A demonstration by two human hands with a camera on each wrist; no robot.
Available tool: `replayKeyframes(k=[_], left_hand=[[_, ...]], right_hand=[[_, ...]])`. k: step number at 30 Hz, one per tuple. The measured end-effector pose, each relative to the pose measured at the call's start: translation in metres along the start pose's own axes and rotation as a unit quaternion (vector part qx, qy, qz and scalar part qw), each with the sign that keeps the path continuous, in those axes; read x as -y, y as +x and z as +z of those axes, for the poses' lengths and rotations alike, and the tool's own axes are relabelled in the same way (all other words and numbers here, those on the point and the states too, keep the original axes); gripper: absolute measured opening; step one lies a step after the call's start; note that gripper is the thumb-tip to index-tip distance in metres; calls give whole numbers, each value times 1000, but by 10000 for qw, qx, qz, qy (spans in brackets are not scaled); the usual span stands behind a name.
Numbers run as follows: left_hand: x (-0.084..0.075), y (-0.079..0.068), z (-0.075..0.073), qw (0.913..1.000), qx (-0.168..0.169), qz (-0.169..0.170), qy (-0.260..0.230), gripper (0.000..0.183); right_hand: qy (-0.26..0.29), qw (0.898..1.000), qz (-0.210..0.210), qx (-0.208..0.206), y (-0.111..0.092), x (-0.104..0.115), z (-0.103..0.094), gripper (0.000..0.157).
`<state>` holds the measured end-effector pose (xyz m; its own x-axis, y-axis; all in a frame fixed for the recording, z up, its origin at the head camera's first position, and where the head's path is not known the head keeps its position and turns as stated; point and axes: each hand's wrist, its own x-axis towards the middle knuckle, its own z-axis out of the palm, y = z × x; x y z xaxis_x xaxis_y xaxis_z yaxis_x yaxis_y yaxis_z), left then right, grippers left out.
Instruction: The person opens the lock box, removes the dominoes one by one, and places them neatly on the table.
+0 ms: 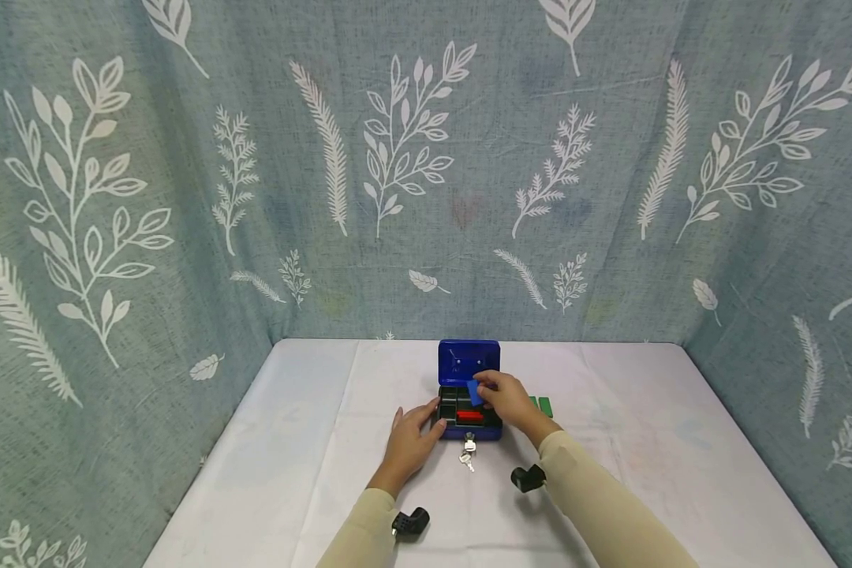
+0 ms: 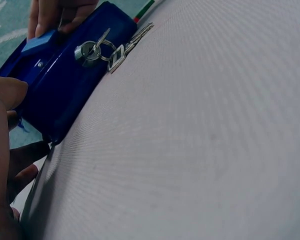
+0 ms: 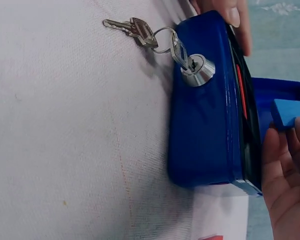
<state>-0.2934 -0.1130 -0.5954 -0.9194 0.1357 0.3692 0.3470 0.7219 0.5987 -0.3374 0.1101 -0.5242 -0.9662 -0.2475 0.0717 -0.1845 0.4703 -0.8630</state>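
Note:
A blue cash box (image 1: 450, 434) stands with its lid (image 1: 461, 364) raised and a black compartment tray (image 1: 448, 412) inside. Over the tray's right part, my right hand (image 1: 504, 396) pinches a blue block (image 3: 287, 113) between thumb and fingertips. My left hand (image 1: 412, 439) rests against the box's left side, its thumb (image 2: 10, 91) at the top rim and the other fingers spread lower along the side. Red blocks (image 1: 469, 416) lie in a front compartment of the tray. A key sits in the front lock (image 3: 199, 70), with other keys (image 3: 135, 32) hanging from its ring onto the cloth.
Green blocks (image 1: 545, 406) lie on the white cloth right of the box, partly behind my right hand. A red piece (image 3: 213, 238) shows at the lower edge of the right wrist view. A patterned curtain (image 1: 412, 268) hangs behind the table and along both sides.

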Motion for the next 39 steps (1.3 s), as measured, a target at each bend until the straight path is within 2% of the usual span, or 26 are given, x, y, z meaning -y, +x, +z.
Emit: replayKeyframes(k=[6,23,28,33,39], left_hand=[[2,1,2,10000,-34,5,44,50],[1,0,0,10000,-7,-18,-69,51],[2,0,2,10000,-26,-4,-60,51],[3,0,2,10000,-44,19,-72,50],[3,0,2,10000,-28,1,-83,50]], right_hand=[[595,9979,252,-84,2,-4,0,30],[1153,9914,606,-141,-5,-14,-10,24],[1238,9893,747,-173,-6,-16,-13,23],[1336,9882,716,-232,-9,-17,-17,23],[1062,9896,925,-282,-13,-19,-26,24]])
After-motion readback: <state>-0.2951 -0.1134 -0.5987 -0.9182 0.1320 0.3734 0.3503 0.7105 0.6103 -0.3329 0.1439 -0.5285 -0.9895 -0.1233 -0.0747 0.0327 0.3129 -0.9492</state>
